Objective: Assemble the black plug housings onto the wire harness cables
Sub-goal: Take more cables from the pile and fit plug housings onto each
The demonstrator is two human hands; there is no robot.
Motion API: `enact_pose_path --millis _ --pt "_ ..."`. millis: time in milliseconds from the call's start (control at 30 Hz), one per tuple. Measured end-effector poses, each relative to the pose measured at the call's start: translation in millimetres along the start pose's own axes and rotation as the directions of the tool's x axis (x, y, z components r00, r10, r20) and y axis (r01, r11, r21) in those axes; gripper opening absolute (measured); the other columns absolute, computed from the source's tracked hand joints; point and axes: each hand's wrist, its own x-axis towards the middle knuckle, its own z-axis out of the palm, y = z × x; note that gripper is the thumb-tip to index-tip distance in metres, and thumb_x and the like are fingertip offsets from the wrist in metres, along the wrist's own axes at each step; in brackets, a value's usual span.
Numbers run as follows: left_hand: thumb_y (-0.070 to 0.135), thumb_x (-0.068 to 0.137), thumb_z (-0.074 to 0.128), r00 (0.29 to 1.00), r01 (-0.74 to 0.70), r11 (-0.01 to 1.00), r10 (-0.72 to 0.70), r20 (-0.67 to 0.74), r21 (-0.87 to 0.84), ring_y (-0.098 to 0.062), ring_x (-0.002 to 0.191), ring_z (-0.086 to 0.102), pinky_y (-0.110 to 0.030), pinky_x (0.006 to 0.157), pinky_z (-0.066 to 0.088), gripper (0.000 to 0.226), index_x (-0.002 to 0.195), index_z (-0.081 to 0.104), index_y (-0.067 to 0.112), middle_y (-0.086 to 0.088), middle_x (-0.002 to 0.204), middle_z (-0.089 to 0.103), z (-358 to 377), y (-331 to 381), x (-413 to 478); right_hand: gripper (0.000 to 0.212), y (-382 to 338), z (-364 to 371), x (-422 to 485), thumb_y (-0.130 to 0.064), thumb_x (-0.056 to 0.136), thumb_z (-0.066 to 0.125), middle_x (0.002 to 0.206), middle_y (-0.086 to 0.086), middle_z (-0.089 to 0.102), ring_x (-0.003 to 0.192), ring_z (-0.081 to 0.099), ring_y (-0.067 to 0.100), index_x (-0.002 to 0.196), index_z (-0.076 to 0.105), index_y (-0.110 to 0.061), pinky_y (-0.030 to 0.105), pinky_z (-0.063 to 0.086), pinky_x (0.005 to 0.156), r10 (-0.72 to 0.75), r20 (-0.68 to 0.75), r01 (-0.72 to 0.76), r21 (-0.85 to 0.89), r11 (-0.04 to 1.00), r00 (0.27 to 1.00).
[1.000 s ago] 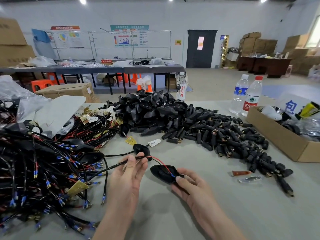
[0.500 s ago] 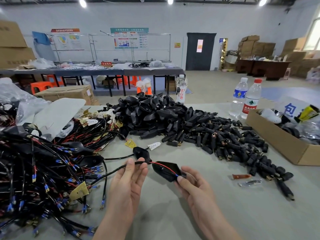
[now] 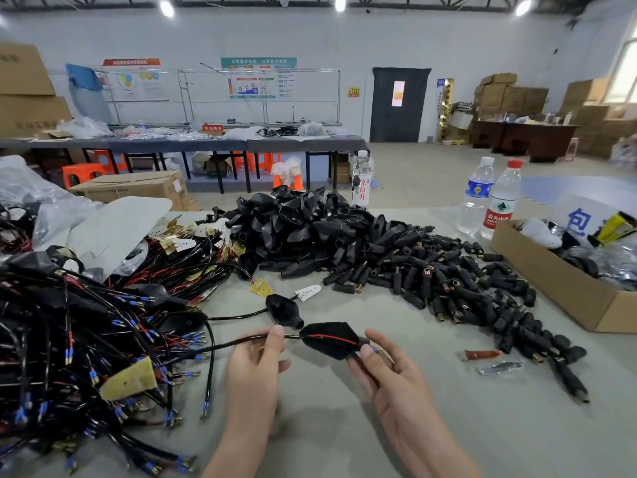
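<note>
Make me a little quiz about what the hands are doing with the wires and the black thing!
1. True or false: the left hand pinches a black cable.
2. The right hand holds a black plug housing. What colour is the thin wire running across it? A green, B red, C white.
3. Fill the gap: the red-capped bottle stands next to the cardboard ____.

Key:
1. True.
2. B.
3. box.
</note>
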Motion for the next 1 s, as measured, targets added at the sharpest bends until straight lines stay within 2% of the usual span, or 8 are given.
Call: enact_pose_path --millis 100,167,233,333,433,600,800,1000 --pt "0.028 0.092 0.066 0.989 -0.142 0.983 0.137 0.049 0.113 -0.012 0.088 0.069 -0.021 0.074 0.054 0.013 0.093 0.068 0.015 0.007 0.085 0.073 0 0 -3 0.028 -1 1 -2 0.001 0.084 0.061 0.087 0.014 0.074 0.079 0.074 0.021 0.112 0.063 0.0 0.027 0.062 0.07 0.029 0.012 -0.03 0.025 0.999 0.999" --pt "0.031 0.088 0.066 0.975 -0.203 0.967 0.185 0.125 0.153 -0.006 0.087 0.068 -0.014 0.076 0.05 0.016 0.09 0.068 0.016 0.01 0.087 0.073 3 -1 -7 0.027 1 2 -4 0.001 0.087 0.059 0.092 0.015 0.075 0.081 0.075 0.023 0.114 0.061 0.001 0.027 0.061 0.064 0.059 0.029 -0.06 0.038 0.997 0.998" --pt "0.038 0.083 0.066 0.961 -0.22 0.959 0.182 0.209 0.178 -0.004 0.09 0.068 -0.013 0.077 0.048 0.019 0.086 0.068 0.02 0.009 0.092 0.072 5 -4 -11 0.028 4 3 -6 0.002 0.089 0.059 0.095 0.017 0.075 0.084 0.075 0.024 0.117 0.059 0.004 0.027 0.06 0.063 0.09 0.043 -0.092 0.043 0.995 0.995" --pt "0.048 0.078 0.067 0.938 -0.245 0.928 0.154 0.309 0.281 -0.004 0.1 0.064 -0.025 0.088 0.047 0.017 0.08 0.068 0.031 0.009 0.103 0.067 7 -11 -12 0.035 10 6 -9 -0.001 0.083 0.064 0.096 0.017 0.075 0.086 0.075 0.023 0.117 0.06 0.006 0.026 0.06 0.064 0.127 0.067 -0.13 0.034 0.991 0.99" --pt "0.041 0.083 0.071 0.932 -0.253 0.913 0.142 0.333 0.32 -0.006 0.096 0.066 -0.029 0.087 0.049 0.01 0.078 0.069 0.032 0.005 0.097 0.069 7 -16 -10 0.022 11 6 -10 -0.005 0.093 0.056 0.099 0.018 0.075 0.088 0.075 0.025 0.111 0.064 0.005 0.024 0.059 0.064 0.158 0.081 -0.16 0.022 0.987 0.984" --pt "0.024 0.09 0.07 0.943 -0.145 0.946 0.044 0.33 0.29 -0.012 0.084 0.07 -0.035 0.085 0.055 0.006 0.088 0.069 0.019 0.003 0.084 0.074 10 -20 -9 0.021 10 6 -5 -0.007 0.098 0.053 0.102 0.018 0.075 0.089 0.075 0.026 0.105 0.07 0.002 0.022 0.059 0.063 0.129 0.013 -0.129 -0.028 0.991 0.992" --pt "0.015 0.095 0.063 0.924 0.156 0.978 -0.194 0.328 0.139 -0.025 0.07 0.073 -0.031 0.053 0.057 0.011 0.099 0.066 0.005 -0.007 0.083 0.076 7 -15 -1 0.02 7 1 -1 -0.012 0.099 0.053 0.096 0.012 0.077 0.09 0.075 0.019 0.104 0.072 -0.006 0.019 0.057 0.064 0.019 -0.042 -0.029 -0.236 0.971 0.999" --pt "0.013 0.093 0.065 0.907 0.352 0.935 -0.33 0.262 -0.039 -0.029 0.068 0.072 -0.029 0.052 0.056 0.016 0.099 0.064 -0.002 -0.013 0.085 0.076 1 -10 7 0.02 8 1 -1 -0.014 0.097 0.058 0.089 0.007 0.078 0.078 0.074 0.015 0.093 0.077 -0.011 0.021 0.057 0.06 -0.128 -0.097 0.081 -0.384 0.92 0.987"
